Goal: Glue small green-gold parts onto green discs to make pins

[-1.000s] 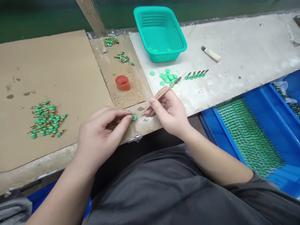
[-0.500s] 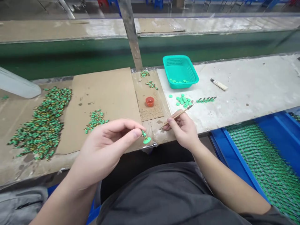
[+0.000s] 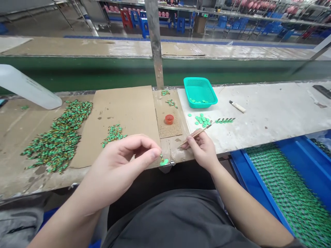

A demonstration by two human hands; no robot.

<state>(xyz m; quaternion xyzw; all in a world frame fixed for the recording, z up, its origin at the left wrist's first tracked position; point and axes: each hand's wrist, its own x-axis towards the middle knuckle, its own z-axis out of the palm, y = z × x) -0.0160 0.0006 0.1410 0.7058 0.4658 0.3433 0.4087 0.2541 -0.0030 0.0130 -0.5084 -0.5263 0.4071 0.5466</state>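
My left hand pinches a small green-and-gold figure with a round green disc base, held near the table's front edge. Closed around a thin wooden paintbrush is my right hand, its brush end pointing up and right. Between and beyond the hands stands a small red cup on a piece of cardboard. Loose green discs lie past my right hand, beside a row of small figures on discs. A small heap of green-and-gold pieces lies behind my left hand.
A large pile of green-and-gold pieces covers the left, near a white plastic bottle. A turquoise basket holds some discs. A small tube lies right of it. Blue trays with rows of green pieces stand lower right. A metal post rises behind.
The view has tilted up, showing more of the background shelves and stools. Both hands keep their grips; the disc at my left fingertips sits slightly farther right and lower in the picture.
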